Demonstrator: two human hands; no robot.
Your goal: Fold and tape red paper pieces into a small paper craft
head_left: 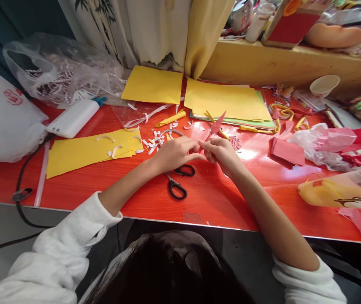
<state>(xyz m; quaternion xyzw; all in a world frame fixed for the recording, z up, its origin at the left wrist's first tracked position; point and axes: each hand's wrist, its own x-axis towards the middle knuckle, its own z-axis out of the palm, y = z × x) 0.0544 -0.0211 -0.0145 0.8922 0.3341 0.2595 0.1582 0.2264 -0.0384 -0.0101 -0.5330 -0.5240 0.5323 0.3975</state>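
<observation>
My two hands meet above the middle of the red table, fingertips close together. My right hand point(223, 155) is closed in a pinch at the lower end of a pointed, folded red paper piece point(215, 126). Thin yellow paper strips point(210, 116) show beside its upper part; whether they are joined to it I cannot tell. My left hand point(175, 153) has its fingers bent and pressed together by the paper's lower end, which the fingers mostly hide. Black-handled scissors point(177, 189) lie under my left wrist, blades partly covered. White and yellow paper scraps point(155, 141) are strewn beyond my left hand.
Yellow sheets point(227, 99) are stacked at the back, with cut yellow strips point(88, 152) at left. A white power bank point(74, 118) and plastic bags point(6, 114) stand left. Red paper squares point(287, 151), crumpled tissue point(322, 141) and a lying cup point(341, 188) occupy the right.
</observation>
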